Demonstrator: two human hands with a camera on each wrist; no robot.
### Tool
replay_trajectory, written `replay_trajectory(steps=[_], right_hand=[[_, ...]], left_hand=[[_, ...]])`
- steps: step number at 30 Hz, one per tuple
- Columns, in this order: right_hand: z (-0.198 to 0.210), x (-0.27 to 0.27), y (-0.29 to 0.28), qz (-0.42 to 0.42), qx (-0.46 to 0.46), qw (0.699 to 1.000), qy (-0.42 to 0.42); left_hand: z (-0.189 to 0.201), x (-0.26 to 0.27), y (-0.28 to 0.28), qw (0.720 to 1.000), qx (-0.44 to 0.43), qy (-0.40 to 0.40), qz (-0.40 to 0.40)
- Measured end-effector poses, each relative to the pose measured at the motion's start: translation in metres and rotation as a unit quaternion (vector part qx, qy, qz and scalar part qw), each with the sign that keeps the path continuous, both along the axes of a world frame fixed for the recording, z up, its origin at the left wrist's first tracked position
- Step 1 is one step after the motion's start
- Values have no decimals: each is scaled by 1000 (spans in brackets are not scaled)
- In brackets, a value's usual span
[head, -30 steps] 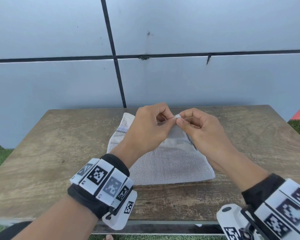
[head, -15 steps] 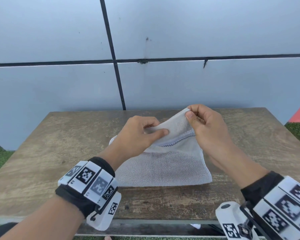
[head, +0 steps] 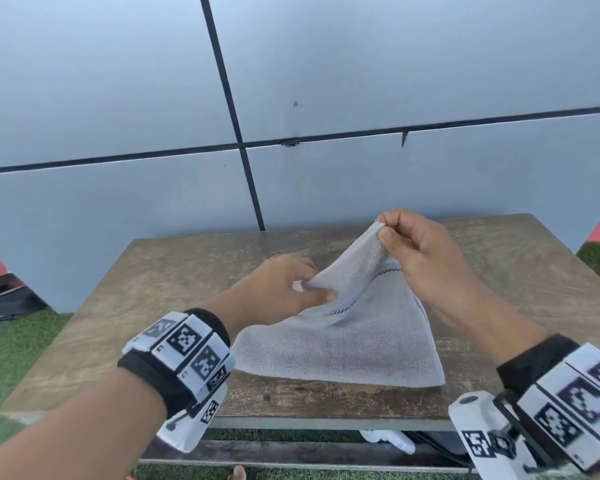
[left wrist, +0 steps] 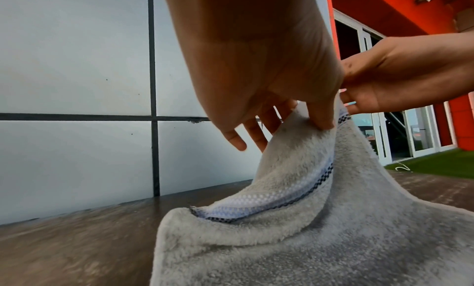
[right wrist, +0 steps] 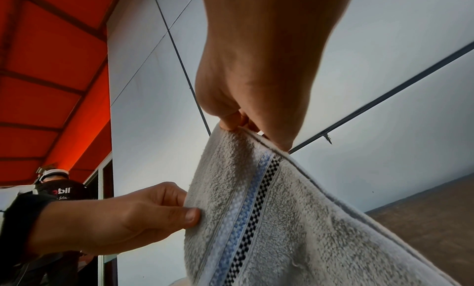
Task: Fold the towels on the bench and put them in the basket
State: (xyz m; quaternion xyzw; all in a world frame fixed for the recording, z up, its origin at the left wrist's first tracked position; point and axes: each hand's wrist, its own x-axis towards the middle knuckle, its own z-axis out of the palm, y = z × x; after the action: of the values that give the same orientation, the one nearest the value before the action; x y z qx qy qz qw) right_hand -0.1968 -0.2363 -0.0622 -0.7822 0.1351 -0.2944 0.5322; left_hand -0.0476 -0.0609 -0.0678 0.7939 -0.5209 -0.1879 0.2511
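A grey towel (head: 347,344) with a blue and black checked stripe lies partly folded on the wooden bench (head: 174,271). Its near edge rests flat on the wood. My right hand (head: 383,230) pinches the towel's far edge and holds it up highest. My left hand (head: 317,289) pinches the same edge lower and to the left, thumb on top. In the left wrist view the towel (left wrist: 307,239) rises to my left hand (left wrist: 307,118). In the right wrist view my right hand (right wrist: 243,128) pinches the hem of the towel (right wrist: 269,229). No basket is in view.
A grey panelled wall (head: 118,98) stands right behind the bench. Green turf (head: 11,344) surrounds it. A dark object (head: 4,299) lies on the ground at far left. Another person (right wrist: 61,189) in a black shirt stands behind at the left.
Both hands met at the towel's far edge a second ago. They have since moved apart along that edge, the right hand rising and the left sliding left and lower.
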Motion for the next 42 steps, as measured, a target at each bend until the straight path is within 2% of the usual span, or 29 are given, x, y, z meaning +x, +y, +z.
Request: replay_trajectory(steps=[2,5,8,11,16,20,24,28,31,33,35,42], right_hand=[[1,-4,-4,-12,5,1000,-15],[1,-5,-9,-35,10,998,-41],[2,-4,-9,-56,20,996,-60],[5,-4,-7,-56,34,996,-60],[4,-1,-6,-56,33,997,-49],[5,-1,-9,-66,32,995,-61],[7,1,-9,-64,29,996,-60],[8,2,-12,-93,42,992,-77],[10,1,-20,-130,46,987,-85],[12,-1,-26,-152,58,983,-88],[11,-2,-33,-167,81,978,-89],[16,-11,-41,-204,105,972,-56]], left_hand=[[9,2,3,997,-37,-55,38],[26,5,6,973,-133,-160,103],[30,9,9,962,-174,-196,81],[14,8,6,965,-166,-201,37],[-13,5,-3,971,-147,-188,21],[-24,3,2,971,-81,-223,-38],[-30,-2,0,957,-33,-277,-82],[-34,2,4,960,3,-269,-78],[-35,15,19,968,33,-247,-41],[-31,24,31,972,22,-232,-10],[-20,33,43,979,-12,-203,18],[45,39,67,985,-41,-134,102]])
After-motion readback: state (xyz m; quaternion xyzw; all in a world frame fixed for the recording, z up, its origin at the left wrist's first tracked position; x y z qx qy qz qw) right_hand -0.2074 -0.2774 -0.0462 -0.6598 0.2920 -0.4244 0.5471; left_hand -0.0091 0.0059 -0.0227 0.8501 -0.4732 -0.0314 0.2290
